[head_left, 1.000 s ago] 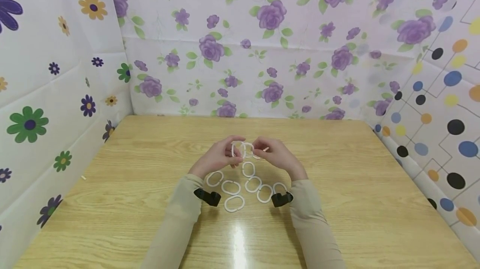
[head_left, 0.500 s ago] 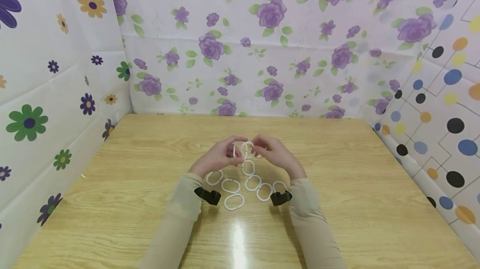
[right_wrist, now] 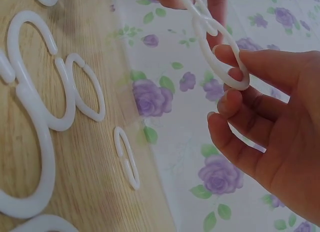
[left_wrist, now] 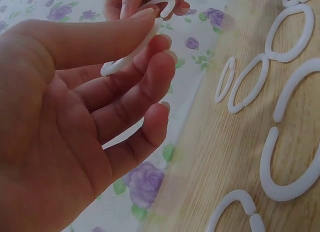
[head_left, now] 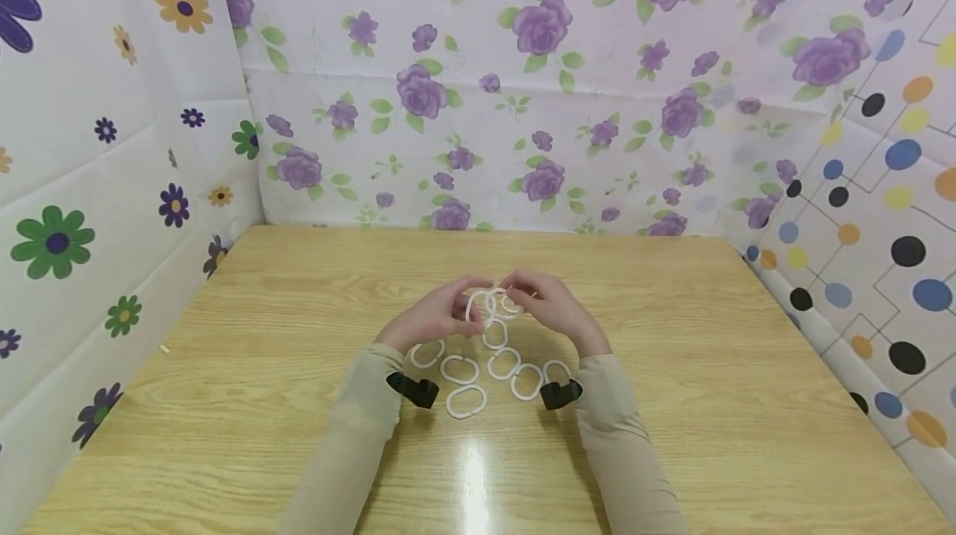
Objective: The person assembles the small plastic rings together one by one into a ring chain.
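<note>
Both hands are raised close together over the middle of the table. My left hand [head_left: 433, 315] holds a white oval plastic chain link [left_wrist: 117, 67] between thumb and fingers, the other fingers loosely bent. My right hand [head_left: 551, 304] pinches a second white link [right_wrist: 212, 66] by its end with thumb and forefinger. In the right wrist view this link passes through the one at my left hand, and the two cross near the upper middle. Below the hands several more such links lie on the wood, among them one nearest the hands [head_left: 485, 336] and a front one [head_left: 466, 416].
The light wood table [head_left: 299, 435] carries the loose links, each with a small gap in its side. A small white piece [head_left: 164, 349] lies by the left edge. Patterned cloth walls [head_left: 493, 145] enclose the table at the back and both sides.
The two held links have shifted and turned slightly between the hands, the left one tipping so that its oval shows wider. The links lying in front have stayed put.
</note>
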The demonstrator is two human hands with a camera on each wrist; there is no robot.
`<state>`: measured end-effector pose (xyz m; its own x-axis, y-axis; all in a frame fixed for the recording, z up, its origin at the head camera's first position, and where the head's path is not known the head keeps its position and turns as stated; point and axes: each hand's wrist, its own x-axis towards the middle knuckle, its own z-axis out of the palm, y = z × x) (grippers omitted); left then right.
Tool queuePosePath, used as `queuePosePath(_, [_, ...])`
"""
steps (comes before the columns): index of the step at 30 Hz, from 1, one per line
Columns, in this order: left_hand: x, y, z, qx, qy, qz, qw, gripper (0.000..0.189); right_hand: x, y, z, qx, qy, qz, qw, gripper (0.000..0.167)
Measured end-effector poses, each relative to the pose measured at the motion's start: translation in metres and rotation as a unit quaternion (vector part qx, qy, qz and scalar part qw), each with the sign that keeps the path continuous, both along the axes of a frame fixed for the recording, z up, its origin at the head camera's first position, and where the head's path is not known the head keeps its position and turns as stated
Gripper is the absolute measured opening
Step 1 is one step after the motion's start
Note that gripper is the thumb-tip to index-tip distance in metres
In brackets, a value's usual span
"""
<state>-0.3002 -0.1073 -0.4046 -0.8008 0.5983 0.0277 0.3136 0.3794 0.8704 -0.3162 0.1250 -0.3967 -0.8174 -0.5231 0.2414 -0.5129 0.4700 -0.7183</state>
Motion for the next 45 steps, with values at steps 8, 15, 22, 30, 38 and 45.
queuePosePath(8, [0.003,-0.002,-0.003,-0.021,-0.025,-0.024,0.9992,0.065,0.000,0.000,0.001,0.007,-0.005,0.006,0.9999,0.020])
queuePosePath(15, [0.006,-0.007,-0.003,-0.111,-0.011,-0.044,0.9927,0.053,0.000,-0.001,0.001,0.025,-0.018,0.030,0.9991,0.019])
queuePosePath(22, [0.006,-0.006,-0.004,-0.124,-0.020,-0.044,0.9911,0.049,0.000,-0.003,0.001,0.059,-0.027,0.058,0.9962,0.018])
queuePosePath(30, [0.002,-0.001,-0.002,-0.103,0.011,0.001,0.9946,0.034,0.002,-0.007,0.002,0.069,-0.047,0.079,0.9933,0.019])
queuePosePath(38, [0.001,0.003,-0.001,-0.092,0.023,-0.004,0.9955,0.023,0.005,-0.013,0.004,0.052,-0.027,0.054,0.9968,0.012])
queuePosePath(45, [0.000,0.004,-0.002,-0.102,0.043,-0.020,0.9936,0.030,0.008,-0.018,0.005,0.040,-0.008,0.046,0.9981,0.015])
